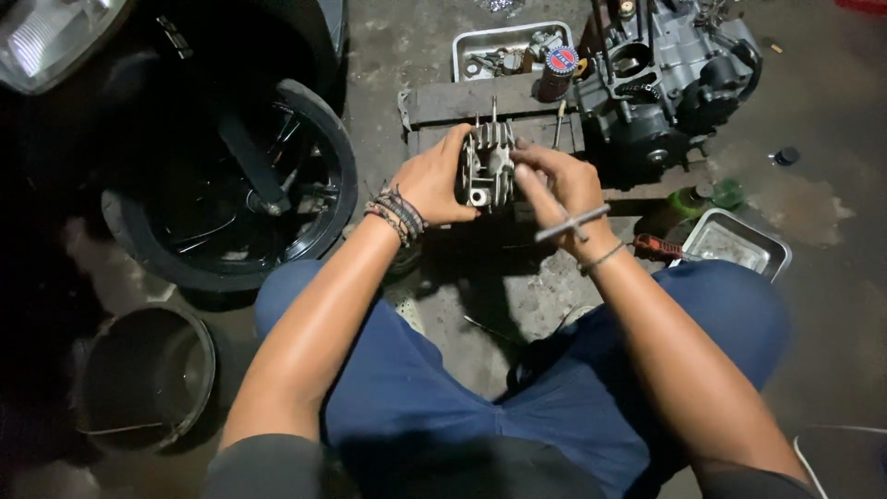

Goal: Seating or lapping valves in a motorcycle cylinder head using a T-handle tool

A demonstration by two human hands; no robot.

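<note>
Your left hand [432, 180] is wrapped around the left side of a finned metal cylinder head [487, 164], fingers curled over its far edge and thumb on the near side, so it is gripped firmly. The head sits at the centre of the scene, held up in front of your knees, just near the wooden planks [467, 100] beyond it. Your right hand [559, 185] comes in from the right; its fingertips are closed against the head's right face, and a T-shaped metal tool [573, 223] lies across that hand near the wrist (whether the palm clamps it or it only rests there, you cannot tell from this angle).

Far right of the head stands an engine block [665, 83] on the planks. A metal tray [499, 51] of small parts lies at the far side, another tray [736, 242] by your right knee. A motorcycle wheel [231, 185] fills the left, with a dark bucket [143, 374] nearer you.
</note>
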